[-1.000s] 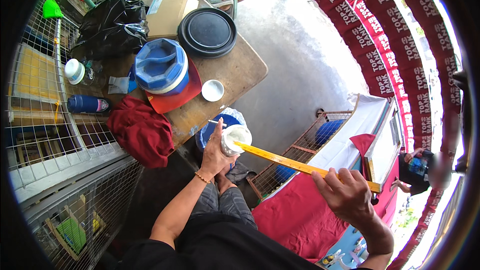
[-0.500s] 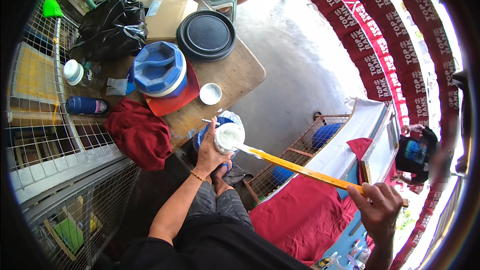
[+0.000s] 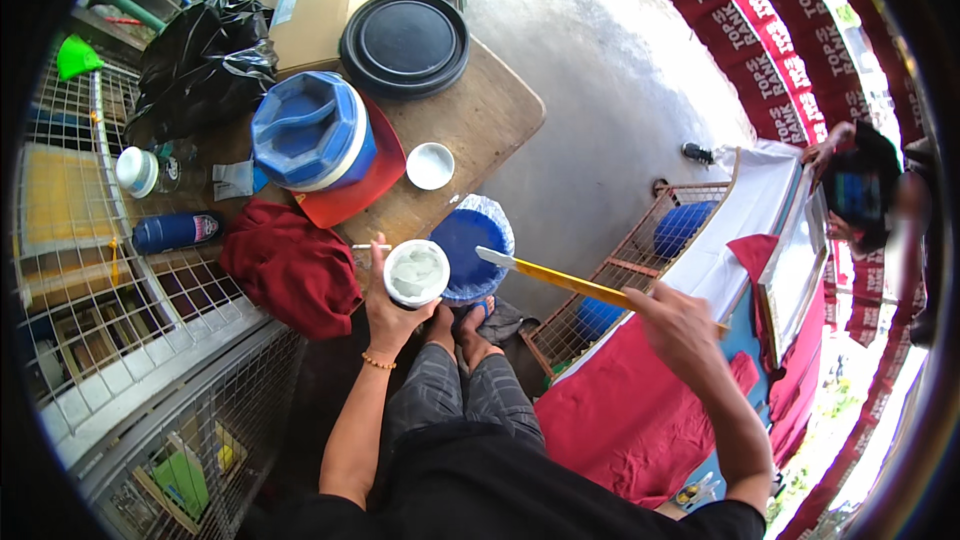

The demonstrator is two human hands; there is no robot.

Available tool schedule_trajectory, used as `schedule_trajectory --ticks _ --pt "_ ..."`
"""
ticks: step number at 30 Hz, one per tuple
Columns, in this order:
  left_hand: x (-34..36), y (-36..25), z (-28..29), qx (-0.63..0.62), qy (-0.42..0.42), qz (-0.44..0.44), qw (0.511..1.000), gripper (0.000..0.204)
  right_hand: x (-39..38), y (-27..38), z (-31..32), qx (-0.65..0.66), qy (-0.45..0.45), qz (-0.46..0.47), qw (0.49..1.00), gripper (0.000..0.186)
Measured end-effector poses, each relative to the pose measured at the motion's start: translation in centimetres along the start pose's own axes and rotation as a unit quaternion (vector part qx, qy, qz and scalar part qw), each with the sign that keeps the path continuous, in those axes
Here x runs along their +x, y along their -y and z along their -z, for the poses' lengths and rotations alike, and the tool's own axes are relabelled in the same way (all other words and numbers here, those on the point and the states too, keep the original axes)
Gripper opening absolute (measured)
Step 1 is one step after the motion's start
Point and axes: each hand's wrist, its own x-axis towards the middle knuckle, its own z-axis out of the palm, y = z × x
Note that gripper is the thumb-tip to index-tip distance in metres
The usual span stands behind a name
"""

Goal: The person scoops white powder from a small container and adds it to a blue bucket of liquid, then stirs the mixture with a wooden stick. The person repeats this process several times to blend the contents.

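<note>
My left hand (image 3: 385,312) is wrapped round a small white tub (image 3: 417,296), which has thick pale paste (image 3: 418,270) inside. A thin white stick resembling a cigarette (image 3: 366,247) pokes out between the same hand's fingers. In my right hand (image 3: 680,325) is a long yellow stick (image 3: 575,283), gripped near its right end. Its far tip is coated white and hangs over the right edge of a bucket (image 3: 505,230), apart from the tub. The bucket is blue inside with clear plastic round its rim, and stands beyond the tub beside the table.
On the wooden table (image 3: 500,100) are a blue-lidded jug (image 3: 310,130), a small white lid or dish (image 3: 430,166), a black round lid (image 3: 405,45) and a cardboard box (image 3: 320,20). Maroon cloth (image 3: 290,265) hangs at its near edge. A rusty wire rack (image 3: 625,260) stands to the right.
The stick's tip has come out of the tub and moved right, over the bucket's edge. My right hand has drawn up and left; the tub has shifted left, uncovering the bucket.
</note>
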Motion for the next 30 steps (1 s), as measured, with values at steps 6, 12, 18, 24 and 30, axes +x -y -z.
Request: schedule_trajectory --ticks 6,12,18,24,30 --pt "1.2 2.3 0.8 0.037 -0.013 -0.038 0.999 0.150 15.7 3.5 -27.1 -0.059 0.107 0.032 0.992 0.018" --pt "2.2 5.4 0.4 0.016 -0.031 -0.033 0.999 0.153 25.6 6.7 -45.3 -0.035 0.093 0.043 0.994 0.017" --pt "3.0 5.8 0.7 0.009 -0.051 -0.004 0.999 0.155 31.4 11.3 -52.6 -0.084 0.190 0.012 0.978 0.013" --pt "3.4 6.9 0.1 -0.009 -0.064 -0.013 0.998 0.152 35.0 12.7 -56.7 -0.089 0.283 -0.001 0.955 0.011" --pt "3.4 8.5 0.6 0.093 -0.048 -0.041 0.994 0.144 34.1 11.7 -59.6 0.003 0.239 0.024 0.971 0.018"
